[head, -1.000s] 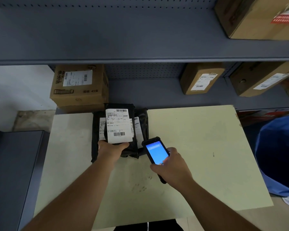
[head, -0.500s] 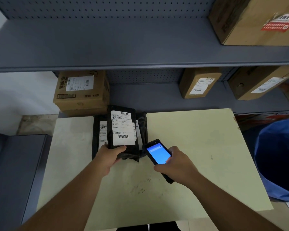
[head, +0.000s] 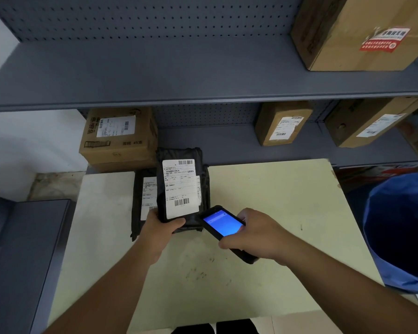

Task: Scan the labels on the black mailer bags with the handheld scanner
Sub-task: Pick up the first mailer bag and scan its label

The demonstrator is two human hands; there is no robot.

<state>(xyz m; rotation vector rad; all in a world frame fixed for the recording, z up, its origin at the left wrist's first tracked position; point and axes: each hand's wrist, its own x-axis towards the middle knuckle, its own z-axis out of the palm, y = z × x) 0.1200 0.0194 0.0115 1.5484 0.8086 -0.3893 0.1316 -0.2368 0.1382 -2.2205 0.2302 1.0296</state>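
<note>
My left hand (head: 160, 226) grips the lower edge of a black mailer bag (head: 179, 155), tilted up so its white label (head: 181, 188) with two barcodes faces me. Under and behind it more black mailer bags (head: 140, 189) lie on the pale yellow table (head: 275, 201), one showing a white label at the left. My right hand (head: 258, 233) holds the handheld scanner (head: 223, 225), a black device with a lit blue screen. Its top end sits just right of the held bag's lower corner.
Grey metal shelving (head: 155, 75) runs behind the table. Cardboard boxes stand on it: one at the left (head: 118, 138), two at the right (head: 282, 124) (head: 367, 121), a large one above (head: 357, 32). A blue bag (head: 401, 227) is at the right, a grey surface (head: 22, 249) at the left.
The held bag has lifted slightly and its label is more upright toward me. The scanner has shifted a little closer to the bag's lower right corner.
</note>
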